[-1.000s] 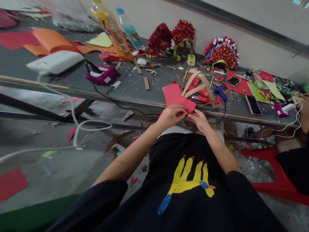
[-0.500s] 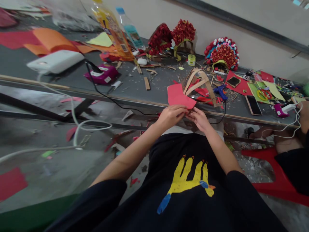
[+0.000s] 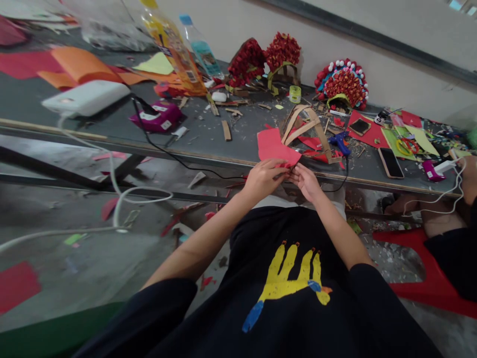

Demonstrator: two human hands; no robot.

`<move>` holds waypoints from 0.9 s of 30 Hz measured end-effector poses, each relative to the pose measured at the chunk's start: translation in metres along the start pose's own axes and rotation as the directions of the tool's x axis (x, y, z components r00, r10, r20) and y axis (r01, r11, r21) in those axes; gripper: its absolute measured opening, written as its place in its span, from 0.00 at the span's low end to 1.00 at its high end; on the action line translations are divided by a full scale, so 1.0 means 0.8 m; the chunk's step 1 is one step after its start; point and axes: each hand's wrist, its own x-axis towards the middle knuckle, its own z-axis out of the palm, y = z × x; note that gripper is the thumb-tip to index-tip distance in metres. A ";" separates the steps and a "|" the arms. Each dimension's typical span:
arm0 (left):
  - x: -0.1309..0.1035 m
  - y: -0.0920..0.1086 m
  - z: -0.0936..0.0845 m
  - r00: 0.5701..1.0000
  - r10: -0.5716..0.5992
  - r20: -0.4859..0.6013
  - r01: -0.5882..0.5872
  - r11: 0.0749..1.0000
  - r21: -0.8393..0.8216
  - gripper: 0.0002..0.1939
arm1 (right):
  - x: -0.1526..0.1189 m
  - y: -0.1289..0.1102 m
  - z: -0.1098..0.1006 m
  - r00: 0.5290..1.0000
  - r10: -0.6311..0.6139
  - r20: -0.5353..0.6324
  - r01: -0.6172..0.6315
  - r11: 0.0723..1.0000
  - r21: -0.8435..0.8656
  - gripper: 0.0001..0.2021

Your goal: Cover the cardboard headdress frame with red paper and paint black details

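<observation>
At the table's front edge, my left hand is closed on a piece of red paper, which spreads out above the fingers. Close against it, my right hand pinches at the paper's lower right corner; its fingertips meet those of the left, and what lies between them is too small to make out. Just behind the paper stands a frame of bent cardboard strips. A blue glue gun lies to the right of that frame, its cable hanging over the edge.
Bottles, a white power bank and a purple block are at the left. Red decorated headpieces stand along the wall. A phone lies right, near another person's arm.
The hands stay together at the paper, with only slight finger shifts. The red paper has moved slightly left.
</observation>
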 end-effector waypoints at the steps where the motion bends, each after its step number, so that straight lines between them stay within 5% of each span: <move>1: 0.001 0.000 0.000 1.000 -0.003 0.004 0.003 1.000 -0.001 0.11 | 0.001 0.001 0.000 1.000 -0.004 -0.001 0.004 1.000 -0.008 0.09; 8: 0.001 0.002 0.000 0.997 0.054 -0.055 -0.054 0.999 0.003 0.13 | 0.005 0.006 -0.002 0.999 -0.032 0.005 0.032 0.999 -0.017 0.11; 16: -0.008 0.001 0.004 0.988 -0.019 -0.151 -0.004 0.989 -0.148 0.13 | 0.009 0.009 -0.007 0.991 -0.115 -0.065 0.111 0.992 -0.065 0.17; 24: -0.026 -0.015 -0.023 0.935 -0.265 -0.236 0.236 0.961 -0.143 0.19 | 0.014 0.014 -0.004 0.986 -0.128 -0.102 0.113 0.983 -0.143 0.22; 27: -0.032 -0.018 -0.024 0.923 -0.257 -0.287 0.243 0.966 -0.085 0.12 | 0.016 0.018 -0.003 0.991 -0.103 -0.087 0.084 0.976 -0.199 0.21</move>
